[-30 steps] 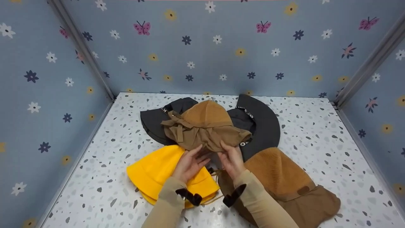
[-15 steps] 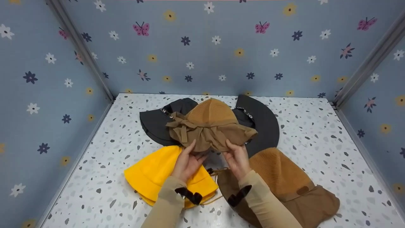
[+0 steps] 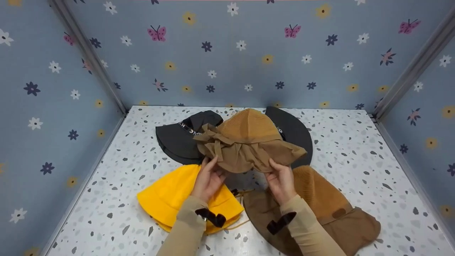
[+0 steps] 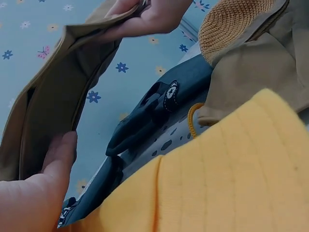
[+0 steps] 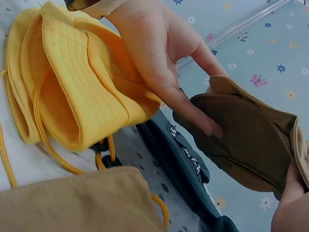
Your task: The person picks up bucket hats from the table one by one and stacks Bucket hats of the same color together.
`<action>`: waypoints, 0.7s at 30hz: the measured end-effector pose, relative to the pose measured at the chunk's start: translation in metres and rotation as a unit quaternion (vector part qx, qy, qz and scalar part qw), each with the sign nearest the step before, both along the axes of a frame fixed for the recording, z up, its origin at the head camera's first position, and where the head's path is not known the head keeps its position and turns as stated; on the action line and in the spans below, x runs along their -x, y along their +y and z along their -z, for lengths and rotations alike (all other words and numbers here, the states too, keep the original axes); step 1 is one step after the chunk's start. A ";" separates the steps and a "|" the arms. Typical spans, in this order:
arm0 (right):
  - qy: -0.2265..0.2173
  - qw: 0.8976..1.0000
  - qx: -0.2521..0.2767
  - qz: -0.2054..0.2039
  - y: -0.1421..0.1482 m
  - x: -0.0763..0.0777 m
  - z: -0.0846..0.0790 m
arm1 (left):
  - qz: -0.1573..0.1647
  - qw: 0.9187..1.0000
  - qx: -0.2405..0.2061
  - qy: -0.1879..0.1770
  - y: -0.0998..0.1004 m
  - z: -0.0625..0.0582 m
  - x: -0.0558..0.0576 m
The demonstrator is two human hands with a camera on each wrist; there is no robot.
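Both hands hold a brown sun hat (image 3: 249,145) with a ribbed tan crown and a bow on its left side. My left hand (image 3: 209,181) grips the near brim, thumb on top and fingers under it. Farther right along that brim, my right hand (image 3: 282,179) pinches it the same way. The left wrist view looks into the hat's hollow underside (image 4: 53,101), with the left thumb laid along it. A yellow bucket hat (image 3: 170,195) lies below the left forearm. Another tan-and-brown hat (image 3: 312,195) lies partly under the right forearm.
Behind the held hat, a black hat (image 3: 177,138) with white lettering lies on the left and a wide-brimmed black hat (image 3: 298,131) on the right, partly covered. A yellow cord (image 5: 58,154) hangs by the yellow hat. Flowered panels (image 3: 227,53) enclose the speckled table (image 3: 355,156).
The held hat has moved right, covering more of the right black hat and uncovering the left one. My right hand has shifted right along with it, so the hands are farther apart.
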State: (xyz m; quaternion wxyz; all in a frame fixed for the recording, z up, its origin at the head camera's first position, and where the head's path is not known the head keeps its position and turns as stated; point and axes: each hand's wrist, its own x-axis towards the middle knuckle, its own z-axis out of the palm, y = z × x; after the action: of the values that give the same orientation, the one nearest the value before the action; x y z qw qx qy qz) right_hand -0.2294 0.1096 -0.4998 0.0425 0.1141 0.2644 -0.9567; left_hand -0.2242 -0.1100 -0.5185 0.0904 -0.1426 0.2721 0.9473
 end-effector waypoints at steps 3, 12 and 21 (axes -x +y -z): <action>-0.003 1.000 -0.003 0.004 0.011 -0.001 -0.001 | -0.005 1.000 0.009 0.001 -0.001 -0.002 0.000; -0.002 0.999 -0.049 -0.018 0.029 -0.003 -0.002 | -0.012 0.999 0.032 0.003 0.000 -0.007 0.005; -0.003 0.994 -0.099 -0.040 0.041 -0.004 -0.005 | -0.042 0.998 0.039 0.007 0.005 -0.010 0.007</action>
State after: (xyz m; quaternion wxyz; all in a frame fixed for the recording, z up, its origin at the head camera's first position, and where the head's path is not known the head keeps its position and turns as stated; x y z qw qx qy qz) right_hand -0.2252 0.1505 -0.4945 0.0702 0.1098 0.3616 -0.9232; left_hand -0.2314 -0.1052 -0.5081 0.0429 -0.1502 0.3032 0.9400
